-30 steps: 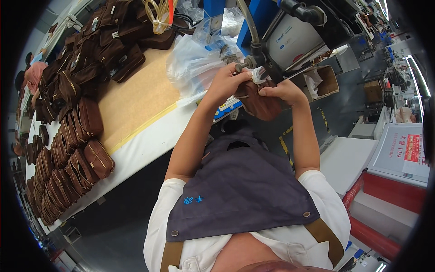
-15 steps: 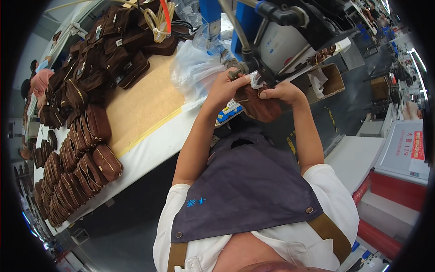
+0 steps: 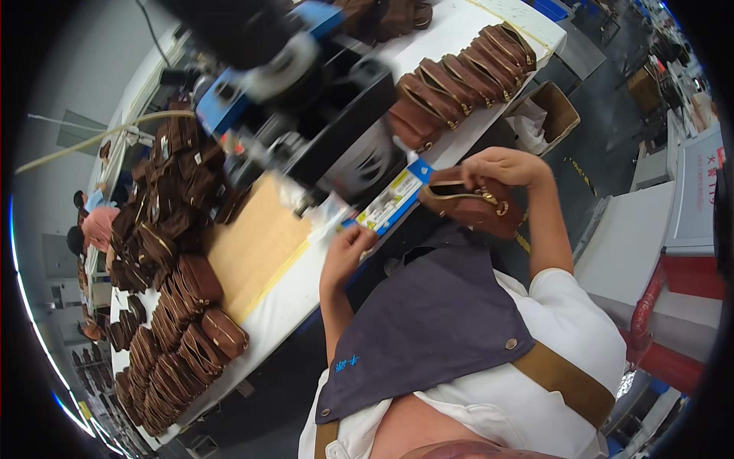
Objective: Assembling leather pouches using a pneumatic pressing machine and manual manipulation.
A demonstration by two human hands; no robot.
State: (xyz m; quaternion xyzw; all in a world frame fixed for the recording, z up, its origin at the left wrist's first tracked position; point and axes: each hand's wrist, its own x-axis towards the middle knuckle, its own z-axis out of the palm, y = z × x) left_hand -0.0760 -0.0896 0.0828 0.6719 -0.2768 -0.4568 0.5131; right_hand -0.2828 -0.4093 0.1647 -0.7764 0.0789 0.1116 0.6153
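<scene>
My right hand [image 3: 503, 166] grips a brown zippered pouch [image 3: 480, 213] by its upper edge, off the right side of the table. The pouch's mouth is partly open, and gold-coloured zipper hardware hangs at its right end. My left hand [image 3: 350, 251] is at the table's front edge with its fingers curled in; what they hold, if anything, I cannot make out. Beside it lies crumpled white plastic [image 3: 330, 216]. Just beyond both hands stands a black and grey machine [image 3: 336, 130], smeared by motion, with a blue and yellow label strip [image 3: 396, 200] along its front.
Rows of brown pouches [image 3: 191, 344] stand on the white table [image 3: 277, 325] at left, with a heap of dark brown pouches [image 3: 172, 191] behind. Another row [image 3: 466, 80] stands beyond the machine. A cardboard box [image 3: 562, 111] holding white plastic is at right.
Both hands were together on the pouch at the machine. My right hand has brought it right and nearer; my left hand has come off it. The view has turned, showing the row beyond the machine.
</scene>
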